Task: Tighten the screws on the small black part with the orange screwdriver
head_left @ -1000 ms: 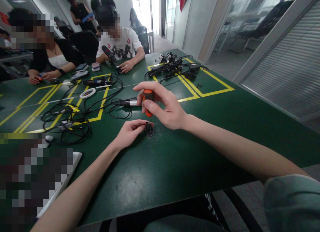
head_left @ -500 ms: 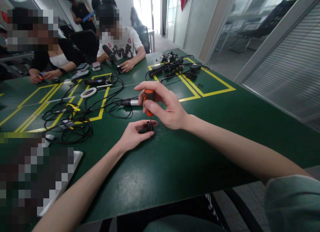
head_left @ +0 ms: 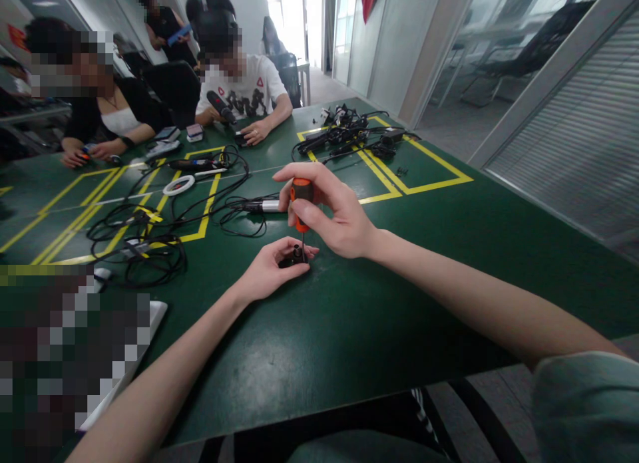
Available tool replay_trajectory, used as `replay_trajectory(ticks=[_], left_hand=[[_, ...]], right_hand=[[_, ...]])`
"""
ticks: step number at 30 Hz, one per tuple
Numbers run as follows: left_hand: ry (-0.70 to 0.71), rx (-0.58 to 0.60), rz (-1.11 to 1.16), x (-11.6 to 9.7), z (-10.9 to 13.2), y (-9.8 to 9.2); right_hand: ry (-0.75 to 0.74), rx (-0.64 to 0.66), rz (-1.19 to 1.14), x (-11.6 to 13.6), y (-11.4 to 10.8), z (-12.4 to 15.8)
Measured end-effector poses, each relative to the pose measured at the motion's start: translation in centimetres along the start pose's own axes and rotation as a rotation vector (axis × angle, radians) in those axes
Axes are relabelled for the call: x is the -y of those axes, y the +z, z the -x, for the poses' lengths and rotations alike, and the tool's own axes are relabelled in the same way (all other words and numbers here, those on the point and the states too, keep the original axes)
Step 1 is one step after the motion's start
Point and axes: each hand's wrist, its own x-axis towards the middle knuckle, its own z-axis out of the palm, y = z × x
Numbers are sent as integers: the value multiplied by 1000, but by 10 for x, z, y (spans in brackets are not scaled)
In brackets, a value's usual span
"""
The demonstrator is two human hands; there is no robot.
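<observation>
Low on the green table (head_left: pixel 349 303), my left hand (head_left: pixel 267 270) grips a small black part (head_left: pixel 298 253) between thumb and fingers. A short round stub rises from that part; the rest is mostly behind my fingers. Above it, my right hand (head_left: pixel 339 213) holds an orange-and-dark screwdriver (head_left: pixel 302 207) upright, thumb on the near side and index finger curled over the top of its handle. The thin metal shaft points down and its tip meets the black part, or comes very near it; the exact contact is too small to tell.
Beyond my hands lies a silver cylinder (head_left: pixel 271 206) with a black cable. Tangled cables (head_left: pixel 134 243) and a white tape ring (head_left: pixel 178 185) are to the left. A black cable heap (head_left: pixel 344 134) sits farther back. Two co-workers handle things across the table.
The view has shifted very slightly. Both hands keep their grips on the screwdriver and the black part, with the left fingers a little differently placed.
</observation>
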Motion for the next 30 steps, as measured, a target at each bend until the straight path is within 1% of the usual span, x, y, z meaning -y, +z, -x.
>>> replay_trajectory(ticks=[8,16,19,30], left_hand=[[-15,-13,5,0,1,-1],[-55,-56,67,0,0,3],[-68,-72,71,0,-1,3],[-75,-83,77,-1,-2,4]], right_hand=[[-4,6,7,-3,-1,1],[-3,3,-85,-5,1,1],[8,3,-86,-5,1,0],[12,-4,-123,-5,1,0]])
